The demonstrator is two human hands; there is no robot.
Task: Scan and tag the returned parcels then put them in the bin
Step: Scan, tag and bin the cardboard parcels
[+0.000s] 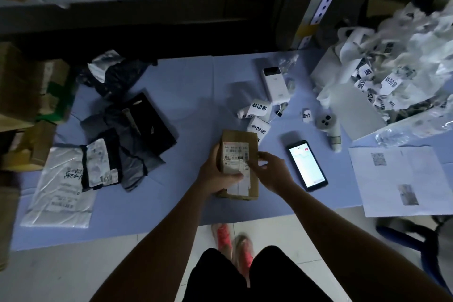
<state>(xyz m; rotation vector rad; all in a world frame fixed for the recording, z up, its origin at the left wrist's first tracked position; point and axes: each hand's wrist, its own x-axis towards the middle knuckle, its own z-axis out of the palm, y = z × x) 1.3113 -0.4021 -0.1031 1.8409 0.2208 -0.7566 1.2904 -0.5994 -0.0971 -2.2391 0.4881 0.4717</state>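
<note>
Parcel (239, 138) sits clamped in left fingers (234, 175), right fingers (255, 167) pinching its right edge.

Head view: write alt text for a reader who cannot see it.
A person's left hand grips a small cardboard parcel at a blue table while the right hand touches its shipping label. A lit phone lies right of it, dark bagged parcels left.

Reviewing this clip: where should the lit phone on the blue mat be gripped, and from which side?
Pinch the phone across its two long edges, coming from above on the right: it lies flat, screen up, nearest the right hand.
</note>
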